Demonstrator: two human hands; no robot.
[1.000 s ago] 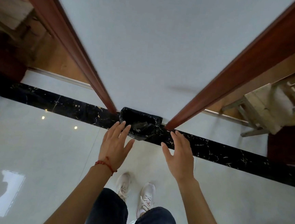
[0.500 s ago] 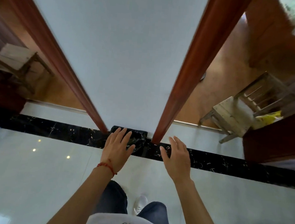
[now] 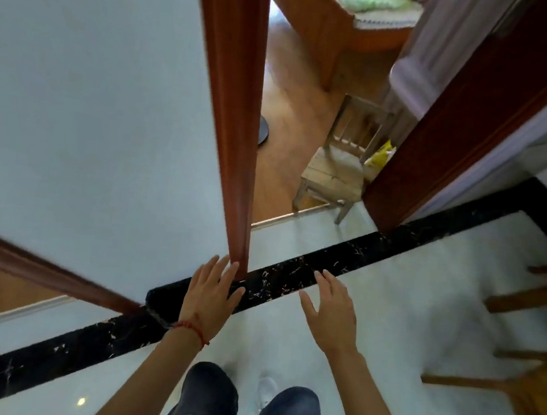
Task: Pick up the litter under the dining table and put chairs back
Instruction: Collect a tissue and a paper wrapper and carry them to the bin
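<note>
Both my hands are held out in front of me with straight spread fingers and hold nothing. My left hand [image 3: 209, 292], with a red string at the wrist, hovers over a black bin bag [image 3: 161, 300] that stands on the floor at the foot of the white wall; most of the bag is hidden behind that hand. My right hand [image 3: 331, 308] is apart from it to the right, above the black marble floor strip [image 3: 286, 278]. At the right edge, wooden chair legs [image 3: 528, 304] and part of a seat [image 3: 542, 406] show, blurred.
A red-brown door frame [image 3: 235, 137] rises just past my left hand. Beyond the doorway a small pale wooden chair [image 3: 334, 176] with a yellow item stands on a wood floor, near a bed. A dark door [image 3: 471, 125] stands at the right. White tiles lie underfoot.
The view has swung to the right: the bin bag has slid left behind my left hand, the doorway has opened up ahead, and chair legs have come in at the right. Both hands stay open.
</note>
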